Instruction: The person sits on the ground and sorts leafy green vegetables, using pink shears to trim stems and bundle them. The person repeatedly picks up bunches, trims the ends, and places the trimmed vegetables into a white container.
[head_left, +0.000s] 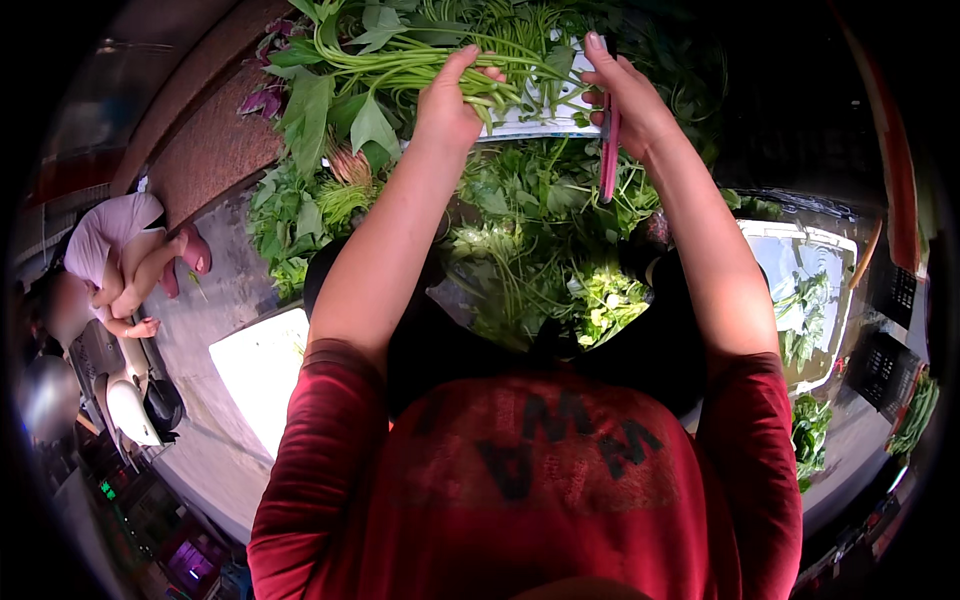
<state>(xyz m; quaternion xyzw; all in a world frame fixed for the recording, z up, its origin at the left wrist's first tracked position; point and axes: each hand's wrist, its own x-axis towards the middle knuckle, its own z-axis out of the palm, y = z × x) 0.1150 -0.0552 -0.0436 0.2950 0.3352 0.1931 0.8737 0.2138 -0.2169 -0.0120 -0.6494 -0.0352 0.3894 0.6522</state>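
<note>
My left hand (455, 97) is closed around a bunch of long-stemmed leafy greens (390, 64), whose leaves point left and cut stem ends point right. Over to the right, my right hand (626, 97) holds a knife-like tool with a pink handle (610, 157), which points down toward me; its upper part is dark and partly hidden by the fingers. Between and beneath the hands is a white foam surface (532, 127) with more green stems on it. Loose leafy greens (525, 187) lie in a heap below, between my knees.
Purple-leaved greens (262, 100) lie at the upper left. A white foam board or lid (262, 367) rests on the floor at left. A white foam box (847, 300) with water and greens stands at right. A person (124, 255) crouches at far left, near a scooter (131, 412).
</note>
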